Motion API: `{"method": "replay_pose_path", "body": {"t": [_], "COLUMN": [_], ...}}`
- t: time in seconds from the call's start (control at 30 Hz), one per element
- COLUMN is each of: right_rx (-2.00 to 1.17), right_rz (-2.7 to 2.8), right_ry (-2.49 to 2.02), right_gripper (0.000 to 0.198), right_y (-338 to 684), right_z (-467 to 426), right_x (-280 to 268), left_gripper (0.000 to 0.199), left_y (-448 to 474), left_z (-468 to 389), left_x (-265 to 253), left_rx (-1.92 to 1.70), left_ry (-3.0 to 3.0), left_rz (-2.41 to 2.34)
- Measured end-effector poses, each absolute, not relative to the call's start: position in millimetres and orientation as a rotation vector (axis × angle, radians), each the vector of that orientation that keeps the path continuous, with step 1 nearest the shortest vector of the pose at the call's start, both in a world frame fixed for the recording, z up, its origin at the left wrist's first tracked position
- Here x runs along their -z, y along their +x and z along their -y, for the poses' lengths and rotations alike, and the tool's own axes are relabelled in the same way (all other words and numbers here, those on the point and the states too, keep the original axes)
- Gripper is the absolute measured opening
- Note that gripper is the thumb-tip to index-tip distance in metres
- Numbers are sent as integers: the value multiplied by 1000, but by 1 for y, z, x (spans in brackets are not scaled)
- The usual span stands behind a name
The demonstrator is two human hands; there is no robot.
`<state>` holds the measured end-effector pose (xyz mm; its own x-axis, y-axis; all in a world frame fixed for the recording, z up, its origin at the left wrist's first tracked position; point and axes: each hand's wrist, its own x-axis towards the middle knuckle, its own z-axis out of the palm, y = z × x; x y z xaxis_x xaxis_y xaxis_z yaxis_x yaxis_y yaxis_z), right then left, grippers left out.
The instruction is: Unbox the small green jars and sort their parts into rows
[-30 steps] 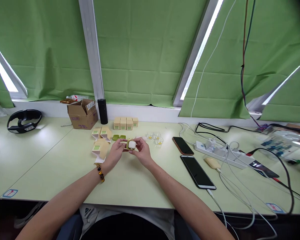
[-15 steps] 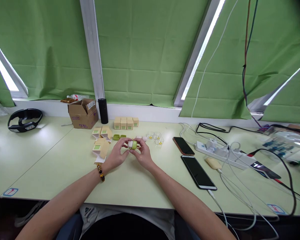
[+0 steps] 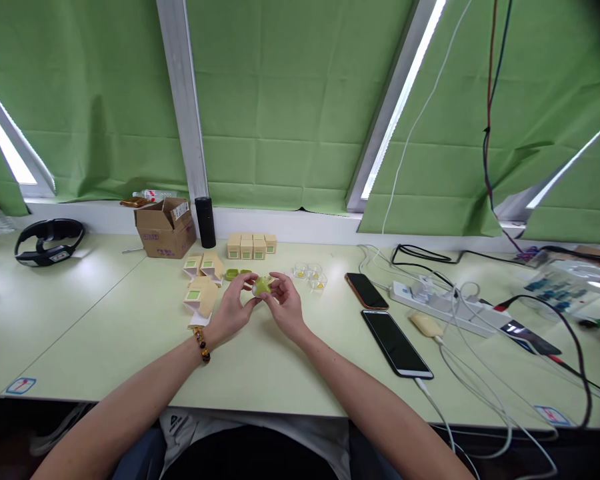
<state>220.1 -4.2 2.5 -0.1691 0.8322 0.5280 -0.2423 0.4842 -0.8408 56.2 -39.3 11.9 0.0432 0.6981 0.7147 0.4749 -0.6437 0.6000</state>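
Trinket [image 3: 263,287], green, white side facing left, long axis unclear

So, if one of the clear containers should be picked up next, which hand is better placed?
Probably the right hand: the clear containers stand on its side, just beyond it, while the left hand is farther off. Both hands hold the small green object, so the right must first let go.

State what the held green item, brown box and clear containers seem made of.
Held green item: probably smooth plastic, from its soft sheen. Brown box: matte cardboard, judging by folded flaps. Clear containers: glossy plastic or glass; transparency alone leaves it open.
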Motion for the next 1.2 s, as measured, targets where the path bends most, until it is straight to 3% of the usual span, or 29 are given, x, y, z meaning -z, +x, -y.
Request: {"method": "replay_pose_path", "body": {"t": [0.23,0.6,0.77,1.07,1.2], "right_rx": [-1217,-1003,-935,-1104,-1162], "right_rz": [1456,1561,1576,1520,1432], "right_ry": [-500,-606,-648,-549,-526], "right_gripper": [52,59,58,52,51], "right_y": [221,224,226,224,225], "right_z": [7,11,10,5,2], "right_x": [-2,-6,-8,-6,-7], "left_gripper": [36,57,51,50,48], "left_y": [58,55,57,57,56], "left_z": [41,30,30,33,38], "left_x": [-15,-17,-15,-18,-18], "left_rx": [-1602,-1474,-1415,-1322,-1494], "left_ry": [2040,1371,1165,1309,1691], "left_rz": [-1202,-902,-867,-943,-1178]}}
